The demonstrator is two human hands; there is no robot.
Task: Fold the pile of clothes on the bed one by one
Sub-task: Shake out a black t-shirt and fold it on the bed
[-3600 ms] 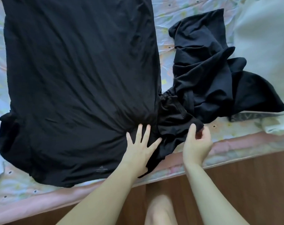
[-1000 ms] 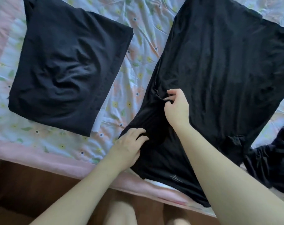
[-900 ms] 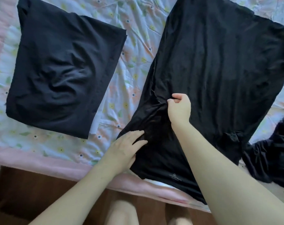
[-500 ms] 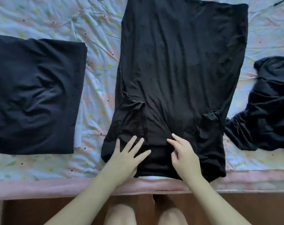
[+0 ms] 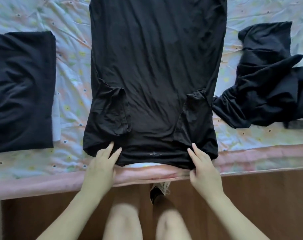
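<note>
At the bottom of the frame, two bare knees [image 5: 148,220] stand over a brown wooden floor [image 5: 261,193], with a shoe [image 5: 158,190] just under the bed edge between them. Above that runs the pink border of the bed [image 5: 43,184], covered by a pale flowered sheet [image 5: 71,54]. The left hand [image 5: 102,163] lies at the lower centre-left, its fingers fairly straight and laid on the near left corner of the black shirt [image 5: 156,66]; whether the thumb catches cloth underneath, I cannot tell. The right hand [image 5: 203,166] is at the lower centre-right, and its grip pinches the shirt's near edge, fingers on top and thumb tucked at the hem. The shirt lies flat in the middle of the frame, running from the bed edge up past the top, with both sleeves folded inward over its body. A strip of white shows under its near hem. At the left of the frame a folded black garment [image 5: 21,87] rests on the sheet, apart from the shirt. At the right lies a crumpled heap of black clothes [image 5: 268,80], just beside the shirt's right side.
</note>
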